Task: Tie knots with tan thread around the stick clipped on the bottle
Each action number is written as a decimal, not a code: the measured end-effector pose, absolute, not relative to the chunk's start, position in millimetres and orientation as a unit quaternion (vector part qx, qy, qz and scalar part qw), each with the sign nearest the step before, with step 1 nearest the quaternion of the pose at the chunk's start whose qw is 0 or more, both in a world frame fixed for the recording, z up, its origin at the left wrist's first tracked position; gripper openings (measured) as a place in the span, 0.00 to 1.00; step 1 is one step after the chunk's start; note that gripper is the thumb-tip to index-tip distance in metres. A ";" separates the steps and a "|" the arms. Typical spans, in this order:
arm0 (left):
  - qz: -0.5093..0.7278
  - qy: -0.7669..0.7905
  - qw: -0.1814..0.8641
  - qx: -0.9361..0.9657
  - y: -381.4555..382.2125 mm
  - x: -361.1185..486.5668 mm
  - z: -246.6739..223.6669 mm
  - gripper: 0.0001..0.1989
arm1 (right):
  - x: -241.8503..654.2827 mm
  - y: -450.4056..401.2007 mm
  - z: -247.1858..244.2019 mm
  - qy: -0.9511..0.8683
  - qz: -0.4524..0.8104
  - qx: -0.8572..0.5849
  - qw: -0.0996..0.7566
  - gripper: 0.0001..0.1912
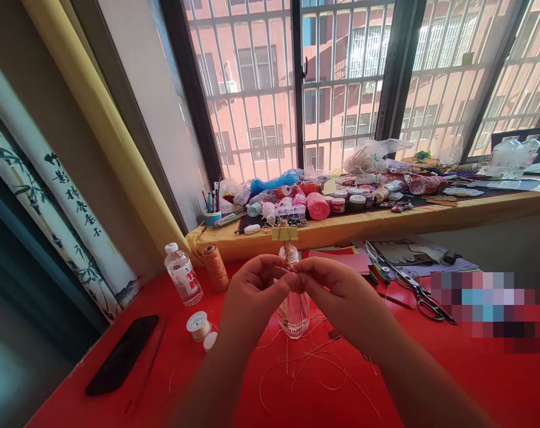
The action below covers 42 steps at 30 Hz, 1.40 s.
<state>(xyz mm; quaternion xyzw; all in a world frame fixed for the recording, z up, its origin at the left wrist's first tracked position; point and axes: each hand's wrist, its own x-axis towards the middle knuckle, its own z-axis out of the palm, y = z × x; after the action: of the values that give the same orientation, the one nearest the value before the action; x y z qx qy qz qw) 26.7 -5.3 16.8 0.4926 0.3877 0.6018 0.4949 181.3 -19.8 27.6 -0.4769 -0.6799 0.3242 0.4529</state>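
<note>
My left hand and my right hand meet at the middle of the red table, fingertips pinched on thin pale cords. Behind my fingers stands a clear bottle, partly hidden by them. A yellow clip sits above the bottle's mouth, on a narrow braided piece from which the cords seem to hang. Loose cord ends curl across the table below my hands. Exactly how the strands cross between my fingertips is too small to tell.
On the left are a capped water bottle, an orange thread cone, a small spool and a black phone. Scissors lie at right. Yarn and jars crowd the windowsill. Part of the right side is pixelated.
</note>
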 end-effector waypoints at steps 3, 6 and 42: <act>0.597 0.384 0.500 0.497 -4.7 26.2 15.6 0.11 | 182.9 -22.0 30.4 -0.687 0.339 -0.471 0.437 0.10; 0.599 0.390 0.494 0.495 -3.6 25.8 14.2 0.10 | 182.5 -23.9 30.4 -0.691 0.325 -0.472 0.440 0.09; 0.600 0.419 0.455 0.507 -1.9 26.9 12.2 0.09 | 189.0 -17.0 24.4 -0.651 0.214 -0.509 0.521 0.08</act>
<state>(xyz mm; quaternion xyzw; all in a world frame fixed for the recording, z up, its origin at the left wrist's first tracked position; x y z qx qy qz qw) 26.9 -1.9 12.2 0.5068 0.4193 0.6001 0.4553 189.0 -17.0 24.4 -0.5088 -0.6514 0.2139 0.5206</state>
